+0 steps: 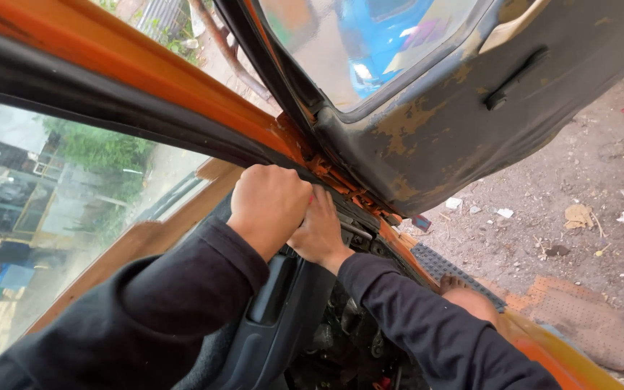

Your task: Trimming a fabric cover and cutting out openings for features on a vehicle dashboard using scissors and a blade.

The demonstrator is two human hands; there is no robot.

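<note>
Both hands are bunched at the upper hinge corner of the orange door pillar (pixel 305 155), where the open vehicle door (pixel 456 123) meets the body. The left hand (pixel 269 202) is curled into a fist against the pillar; whether it grips anything I cannot tell. The right hand (pixel 321 231) presses beside it, fingers hidden. The windscreen (pixel 59 195) crowds the left; open dirt ground (pixel 579 180) lies right.

No packages, labels, signs or screens here (litter scraps aside).
</note>
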